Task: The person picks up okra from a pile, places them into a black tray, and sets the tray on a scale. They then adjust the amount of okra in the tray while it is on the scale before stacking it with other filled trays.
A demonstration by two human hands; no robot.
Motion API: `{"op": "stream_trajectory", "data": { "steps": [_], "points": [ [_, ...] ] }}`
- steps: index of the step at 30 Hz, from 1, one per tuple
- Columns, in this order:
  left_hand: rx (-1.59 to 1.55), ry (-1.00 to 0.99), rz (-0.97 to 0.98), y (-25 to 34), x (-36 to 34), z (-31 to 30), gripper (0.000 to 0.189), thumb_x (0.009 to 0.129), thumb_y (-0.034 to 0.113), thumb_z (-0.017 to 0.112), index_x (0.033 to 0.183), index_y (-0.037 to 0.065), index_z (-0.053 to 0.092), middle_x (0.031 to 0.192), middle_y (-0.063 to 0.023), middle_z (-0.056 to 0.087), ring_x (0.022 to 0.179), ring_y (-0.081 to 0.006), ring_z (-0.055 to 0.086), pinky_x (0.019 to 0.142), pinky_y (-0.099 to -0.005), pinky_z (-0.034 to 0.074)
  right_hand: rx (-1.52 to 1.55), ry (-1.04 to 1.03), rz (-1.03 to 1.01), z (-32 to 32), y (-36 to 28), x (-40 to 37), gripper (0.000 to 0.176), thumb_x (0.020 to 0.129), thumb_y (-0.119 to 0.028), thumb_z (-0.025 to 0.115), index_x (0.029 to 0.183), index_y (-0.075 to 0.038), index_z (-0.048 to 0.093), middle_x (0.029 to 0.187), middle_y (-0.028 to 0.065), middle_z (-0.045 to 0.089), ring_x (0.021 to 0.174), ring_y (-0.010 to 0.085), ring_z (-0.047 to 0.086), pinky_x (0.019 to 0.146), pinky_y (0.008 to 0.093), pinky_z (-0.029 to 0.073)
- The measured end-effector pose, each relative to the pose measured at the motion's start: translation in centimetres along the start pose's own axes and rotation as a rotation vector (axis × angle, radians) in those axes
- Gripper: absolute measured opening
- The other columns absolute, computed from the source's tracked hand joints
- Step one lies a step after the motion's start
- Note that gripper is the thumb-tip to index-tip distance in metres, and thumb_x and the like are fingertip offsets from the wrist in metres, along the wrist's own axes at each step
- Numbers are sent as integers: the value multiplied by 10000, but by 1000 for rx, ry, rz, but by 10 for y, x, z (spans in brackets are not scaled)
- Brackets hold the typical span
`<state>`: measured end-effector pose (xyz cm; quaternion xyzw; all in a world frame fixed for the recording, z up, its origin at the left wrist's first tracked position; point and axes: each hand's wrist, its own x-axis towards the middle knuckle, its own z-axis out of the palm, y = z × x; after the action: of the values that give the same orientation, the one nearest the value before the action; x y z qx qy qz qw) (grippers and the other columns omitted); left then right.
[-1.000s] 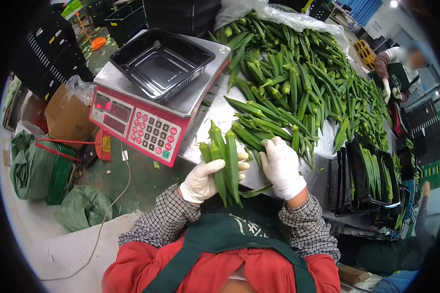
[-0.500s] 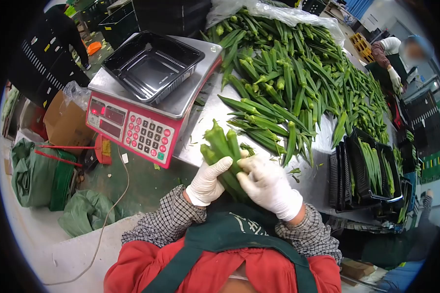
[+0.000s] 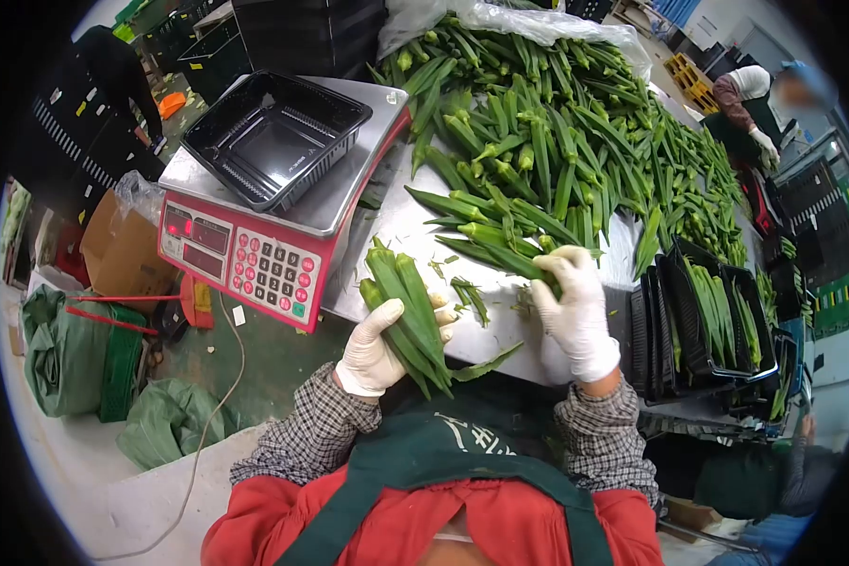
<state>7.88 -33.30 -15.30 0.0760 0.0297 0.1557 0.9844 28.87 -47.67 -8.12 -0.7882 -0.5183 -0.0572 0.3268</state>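
My left hand, in a white glove, is wrapped round a bunch of okra, tips pointing down toward the apron. My right hand, also gloved, is at the near edge of the okra pile, its fingers closed round the end of okra lying there. A black plastic tray rests on the red and silver scale, left of the pile. Small okra scraps lie on the metal table between my hands, and one okra pod lies at its near edge.
Black trays holding okra stand at the table's right side. A co-worker's gloved hand shows at the upper right. Clear plastic sheeting borders the pile's far side. Green bags, a cardboard box and a cable are at the left.
My right hand has left the held bunch and moved right to the pile. My left hand still holds okra, slightly further left. Several pods near the pile's front are gone or shifted.
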Motion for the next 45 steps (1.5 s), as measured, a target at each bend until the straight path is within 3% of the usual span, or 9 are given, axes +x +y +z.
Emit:
{"op": "stream_trajectory", "data": {
  "steps": [4, 8, 12, 22, 26, 30, 33, 38, 45],
  "points": [
    [-26, -58, -144, -1, 3, 13, 589, 886, 260, 573, 1367, -3, 357, 1363, -273, 407, 1250, -410, 435, 1002, -534, 411, 216, 103, -34, -20, -20, 6, 294, 732, -2, 658, 1017, -74, 654, 1085, 140, 551, 1053, 300, 526, 911, 365, 427],
    [-179, -169, -259, -10, 8, 21, 659, 874, 274, 578, 1408, 8, 298, 1394, -249, 374, 1272, -416, 405, 1017, -548, 383, 109, -22, -434, 3, -45, 0, 407, 641, 2, 675, 1021, -146, 657, 1142, 137, 565, 1044, 330, 539, 883, 420, 426],
    [-105, -154, -192, -6, 5, 11, 670, 858, 238, 586, 1410, 1, 289, 1370, -241, 404, 1258, -411, 422, 1025, -536, 379, 257, 19, -379, 7, -54, 14, 382, 650, 31, 645, 1016, -80, 648, 1047, 143, 606, 974, 326, 579, 825, 393, 463],
    [24, -42, 3, 6, -2, 26, 647, 856, 171, 558, 1405, -26, 277, 1387, -248, 388, 1275, -404, 409, 1060, -518, 344, -344, -26, -236, 60, -9, 55, 238, 734, -183, 678, 935, -72, 616, 932, 90, 546, 887, 263, 511, 759, 389, 396],
    [161, 46, 28, 9, -3, 27, 693, 827, 194, 567, 1431, 35, 267, 1405, -237, 375, 1281, -421, 394, 1055, -557, 330, 1, 279, -192, 27, -9, 65, 215, 735, -78, 688, 936, -37, 623, 1015, 106, 577, 985, 276, 532, 877, 383, 416],
    [184, 35, 35, 7, 4, 29, 687, 827, 201, 568, 1424, 22, 278, 1394, -237, 390, 1276, -398, 409, 1063, -520, 337, 737, 458, 207, -21, -17, 61, 134, 892, -68, 588, 1011, -16, 621, 975, 39, 619, 762, 104, 576, 715, 222, 462],
    [184, 41, 29, 5, 9, 30, 677, 834, 217, 577, 1416, 17, 294, 1395, -213, 400, 1272, -385, 417, 1074, -501, 328, 1181, 320, 293, -33, -18, 58, 166, 908, -113, 577, 1018, 2, 624, 804, 29, 626, 690, 77, 561, 621, 203, 444],
    [181, -8, 44, 2, 14, 29, 638, 856, 228, 582, 1402, 21, 326, 1390, -185, 416, 1281, -348, 415, 1082, -476, 321, 956, -193, 450, -28, -65, 49, 179, 849, -144, 654, 959, -4, 639, 762, -7, 599, 644, 37, 520, 588, 188, 421],
    [192, -12, 94, -2, 13, 38, 541, 898, 218, 586, 1354, 18, 375, 1272, -149, 520, 1166, -271, 523, 1017, -431, 408, 793, -282, 329, -3, -78, 51, 162, 845, -131, 662, 938, -1, 633, 761, 9, 628, 636, 46, 545, 568, 188, 436]
  ]
}}
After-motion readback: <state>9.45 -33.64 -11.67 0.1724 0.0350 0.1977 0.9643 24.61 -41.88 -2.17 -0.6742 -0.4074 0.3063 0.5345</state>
